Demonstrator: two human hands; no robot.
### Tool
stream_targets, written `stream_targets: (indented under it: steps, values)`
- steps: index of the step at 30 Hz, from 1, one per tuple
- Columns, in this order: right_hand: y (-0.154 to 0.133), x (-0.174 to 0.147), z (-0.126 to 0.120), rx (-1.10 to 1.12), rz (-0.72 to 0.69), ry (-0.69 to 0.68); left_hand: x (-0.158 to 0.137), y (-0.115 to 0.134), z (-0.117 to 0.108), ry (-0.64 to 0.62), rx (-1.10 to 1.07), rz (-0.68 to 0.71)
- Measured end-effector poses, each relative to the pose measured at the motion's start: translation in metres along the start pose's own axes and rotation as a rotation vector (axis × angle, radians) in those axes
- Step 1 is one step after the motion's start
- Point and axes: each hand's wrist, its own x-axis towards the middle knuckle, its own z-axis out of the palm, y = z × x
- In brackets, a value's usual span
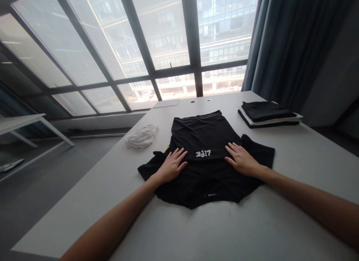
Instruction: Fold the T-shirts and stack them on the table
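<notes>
A black T-shirt (pixel 204 137) lies spread on the white table, its collar toward me and its hem at the far end. White lettering reading "LIFE" (pixel 203 153) shows upside down across its chest. My left hand (pixel 172 164) rests on the shirt's left side with fingers spread. On the right side, near the sleeve, my right hand (pixel 240 158) lies flat with its fingers stretched out. Neither hand grips the cloth. A small yellow patch (pixel 167 148) peeks out at the shirt's left edge, just beyond my left hand.
A crumpled white cloth (pixel 142 136) sits left of the shirt. At the back right of the table (pixel 308 167) is a stack of folded black and white garments (pixel 269 113). A flat white sheet (pixel 166 103) lies at the far edge. Windows and a dark curtain (pixel 280 47) stand behind.
</notes>
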Motion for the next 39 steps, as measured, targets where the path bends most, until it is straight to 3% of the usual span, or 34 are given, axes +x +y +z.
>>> stream_targets:
  steps: [2, 5, 9, 12, 14, 20, 23, 30, 35, 39]
  values:
    - [0.01, 0.0, 0.007, -0.06, 0.096, -0.049, 0.0, -0.005, 0.004, -0.034, 0.023, -0.019]
    - [0.011, -0.002, 0.006, -0.088, 0.128, -0.045, -0.001, -0.001, -0.001, -0.05, 0.035, -0.027]
    - [-0.007, -0.002, -0.007, -0.03, -0.052, 0.013, -0.003, 0.019, -0.013, 0.003, 0.014, 0.069]
    - [-0.018, -0.005, -0.013, 0.051, -0.287, -0.1, -0.007, 0.032, -0.016, -0.066, -0.025, 0.241]
    - [-0.021, -0.008, -0.013, 0.077, -0.354, -0.196, -0.009, 0.038, -0.016, -0.145, -0.042, 0.297]
    - [-0.02, -0.014, -0.011, 0.089, -0.337, -0.155, -0.014, 0.049, -0.021, -0.202, -0.063, 0.395]
    - [-0.023, -0.015, -0.012, 0.116, -0.387, -0.219, -0.014, 0.053, -0.023, -0.283, -0.1, 0.447]
    - [-0.024, -0.016, -0.012, 0.124, -0.365, -0.264, -0.017, 0.06, -0.024, -0.329, -0.18, 0.498]
    - [-0.026, -0.017, -0.012, 0.124, -0.368, -0.251, -0.015, 0.058, -0.03, -0.237, -0.206, 0.495]
    - [-0.021, -0.007, -0.013, 0.173, -0.299, -0.061, -0.005, 0.028, -0.024, 0.064, -0.092, 0.218]
